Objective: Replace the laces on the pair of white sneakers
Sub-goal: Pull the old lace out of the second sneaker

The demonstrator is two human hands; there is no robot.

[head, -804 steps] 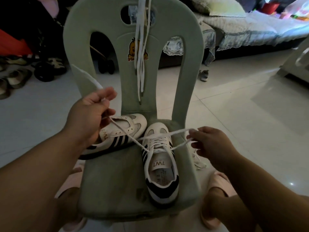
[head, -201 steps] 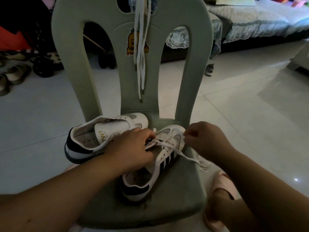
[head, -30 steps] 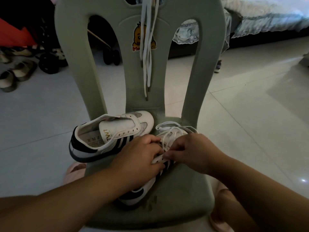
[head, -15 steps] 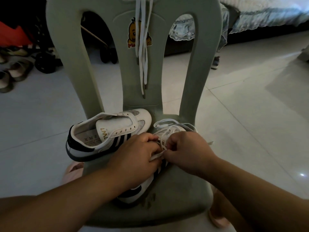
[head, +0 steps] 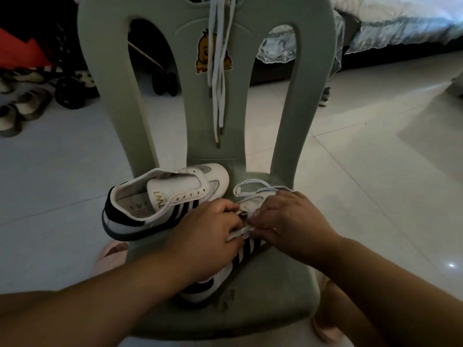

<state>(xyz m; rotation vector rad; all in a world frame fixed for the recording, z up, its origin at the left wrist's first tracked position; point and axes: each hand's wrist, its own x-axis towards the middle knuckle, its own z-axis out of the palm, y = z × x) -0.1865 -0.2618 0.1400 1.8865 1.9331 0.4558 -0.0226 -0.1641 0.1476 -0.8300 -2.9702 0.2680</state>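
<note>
2 hands bunched close together, almost touching, over the near sneaker [head: 220, 279]. Left hand [head: 208, 236] with fingers curled, pinching a flat strand of the lace [head: 238, 233] just above the striped side. Right hand [head: 288, 221] curled down onto the lacing from the other side; fingertips hidden, but apparently nipping the same lace. Loose loop [head: 250, 184] of that lace lying slack beyond the knuckles, toward the toe.

Near sneaker lying slantwise on the chair seat [head: 263, 314], heel toward the front edge, mostly covered by the hands. Judged step: threading or snugging the upper eyelets.

Second sneaker [head: 172, 196] just beside it to the left, tongue up, eyelets bare, no lace in it. Spare laces [head: 218, 78] hanging down the chair back over a duck sticker [head: 203, 52], well apart from the hands.

Further out: pale tiled floor [head: 375, 171], other footwear [head: 22, 106] at the left, bed [head: 400, 21] at the upper right.

Risks from here:
- Uneven ends, from tugging 1 side harder than the other.
- Skipped or doubled eyelet, with dim light and both hands masking the holes.
- Flat lace twisting in the eyelet if fed without smoothing.
- Sneaker sliding off the seat edge under a sharp pull, with nothing bracing the heel.
</note>
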